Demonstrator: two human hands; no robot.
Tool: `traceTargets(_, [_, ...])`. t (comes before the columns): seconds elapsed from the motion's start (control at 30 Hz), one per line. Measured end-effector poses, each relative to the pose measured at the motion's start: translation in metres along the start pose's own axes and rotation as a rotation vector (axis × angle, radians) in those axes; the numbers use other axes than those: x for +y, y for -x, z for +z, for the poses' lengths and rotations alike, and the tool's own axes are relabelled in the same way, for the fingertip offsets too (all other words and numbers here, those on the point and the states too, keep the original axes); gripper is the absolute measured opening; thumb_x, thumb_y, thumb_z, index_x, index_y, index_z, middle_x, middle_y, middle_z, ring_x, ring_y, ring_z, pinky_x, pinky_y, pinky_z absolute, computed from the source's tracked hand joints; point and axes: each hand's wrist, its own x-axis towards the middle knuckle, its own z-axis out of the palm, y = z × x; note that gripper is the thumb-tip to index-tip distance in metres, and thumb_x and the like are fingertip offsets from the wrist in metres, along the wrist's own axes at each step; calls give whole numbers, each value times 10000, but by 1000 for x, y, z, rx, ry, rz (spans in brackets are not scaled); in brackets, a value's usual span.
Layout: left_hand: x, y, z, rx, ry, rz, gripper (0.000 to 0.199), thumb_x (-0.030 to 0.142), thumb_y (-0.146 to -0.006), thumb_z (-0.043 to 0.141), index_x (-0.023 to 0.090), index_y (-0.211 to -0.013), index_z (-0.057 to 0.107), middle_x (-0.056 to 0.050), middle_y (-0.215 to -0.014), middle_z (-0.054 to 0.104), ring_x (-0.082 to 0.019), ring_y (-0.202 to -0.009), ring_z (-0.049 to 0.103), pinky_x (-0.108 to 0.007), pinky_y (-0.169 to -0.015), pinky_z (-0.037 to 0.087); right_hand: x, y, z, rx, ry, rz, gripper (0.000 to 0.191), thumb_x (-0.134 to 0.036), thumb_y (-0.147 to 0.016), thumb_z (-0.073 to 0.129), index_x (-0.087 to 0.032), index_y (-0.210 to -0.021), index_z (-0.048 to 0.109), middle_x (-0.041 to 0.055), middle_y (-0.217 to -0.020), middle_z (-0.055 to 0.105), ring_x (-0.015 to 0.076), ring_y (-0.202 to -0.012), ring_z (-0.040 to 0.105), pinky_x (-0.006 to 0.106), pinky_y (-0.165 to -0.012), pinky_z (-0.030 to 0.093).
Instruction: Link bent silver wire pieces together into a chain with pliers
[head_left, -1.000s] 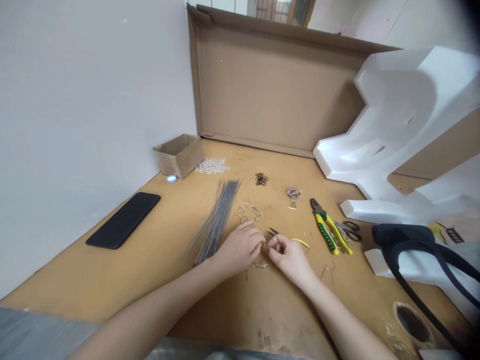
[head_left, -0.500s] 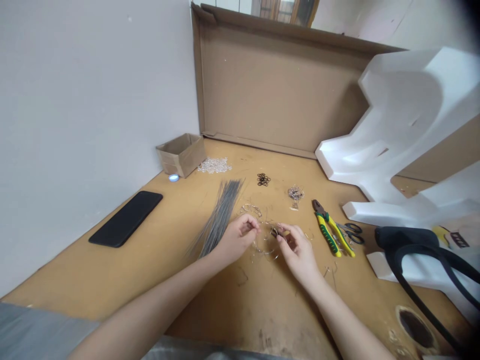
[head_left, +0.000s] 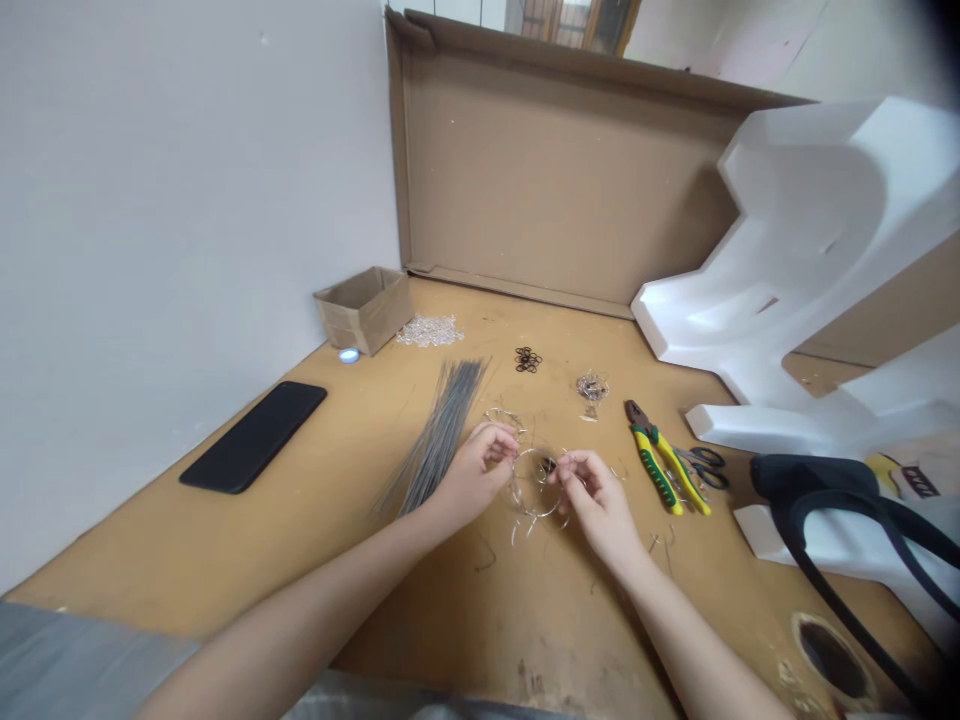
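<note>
left hand (head_left: 480, 475) and right hand (head_left: 598, 505) pinch a wire ring (head_left: 534, 516) steadily at opposite sides with fingertips, a wire bundle (head_left: 442, 435) just left.

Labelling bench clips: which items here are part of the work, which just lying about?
Work: left hand, right hand, thin metal wire ring, grey wire bundle, yellow-green pliers.
Lying about: black rectangular phone, brown cardboard box, white foam block.

Soft, even indoor light is spread over the scene, and only faint shadows are cast, the darkest falling on the cardboard sheet (head_left: 555, 170) beside the white polystyrene packing (head_left: 810, 220). Straight edges are bowed by wide-angle distortion, and the top right corner is darkened.
</note>
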Motion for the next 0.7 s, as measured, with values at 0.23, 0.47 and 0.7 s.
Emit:
traceTargets(0.23, [28,11,-6,-23,-371,292,312,171,-786,470,184,-1097,472,-108,-1230,441,-215,-1167,405,-400,-989,333,3,2,1,50,204,-55,214,-361,-814,482,-190,-937,522,13,-741,562,118,-557,508,237,-530,432])
traceTargets(0.47, [25,15,6,-201,-665,324,451,159,-746,510,184,-1191,436,-101,-1283,445,-259,-1170,396,-438,-978,325,6,4,4,20,298,-92,227,-280,-797,473,-190,-993,545,-6,-696,571,112,-541,512,217,-527,415])
traceTargets(0.7, [22,9,0,-143,-498,169,131,208,-806,478,185,-897,568,-44,-929,615,-190,-890,547,-338,-800,430,10,5,5,-42,355,-104,258,-238,-762,505,-195,-1014,536,-27,-645,546,111,-543,510,217,-540,414])
